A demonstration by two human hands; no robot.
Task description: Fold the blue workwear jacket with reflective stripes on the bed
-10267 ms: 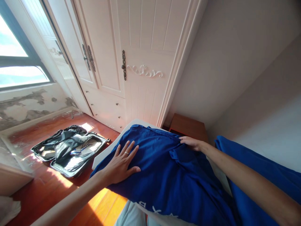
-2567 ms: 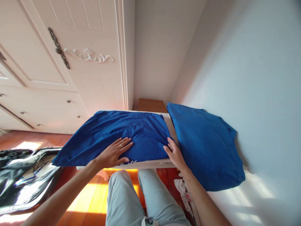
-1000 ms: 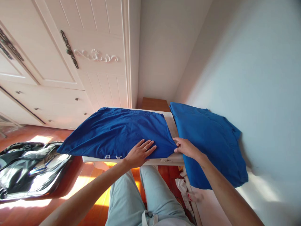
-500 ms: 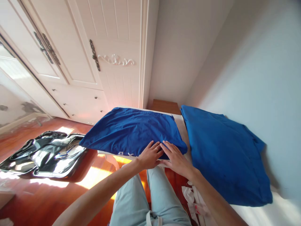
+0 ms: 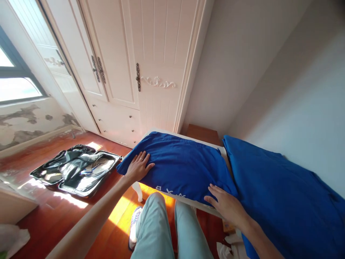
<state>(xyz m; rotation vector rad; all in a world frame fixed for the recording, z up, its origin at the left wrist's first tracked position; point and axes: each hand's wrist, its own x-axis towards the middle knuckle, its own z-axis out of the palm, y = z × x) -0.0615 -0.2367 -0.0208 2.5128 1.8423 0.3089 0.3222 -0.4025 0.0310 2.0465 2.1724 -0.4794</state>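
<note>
A dark blue cloth (image 5: 178, 162) lies spread over a white table (image 5: 185, 200), with small white marks along its near edge. It looks like a garment or cover, but I cannot tell which. My left hand (image 5: 138, 167) rests flat on the cloth's left end, fingers stretched out, a ring on one finger. My right hand (image 5: 225, 201) lies open on its near right corner, fingers extended. To the right is a larger folded blue cloth (image 5: 280, 190), close beside the table's right end.
An open suitcase (image 5: 104, 180) with things inside lies on the wooden floor at left. A white wardrobe (image 5: 115, 54) stands behind the table, and a brown wooden box-like piece (image 5: 203, 133) sits at the wall. White crumpled material (image 5: 225, 250) is low at right.
My hands were close together near the cloth's right front; now they are apart, the left at the far left end, the right at the right corner. The view has swung left.
</note>
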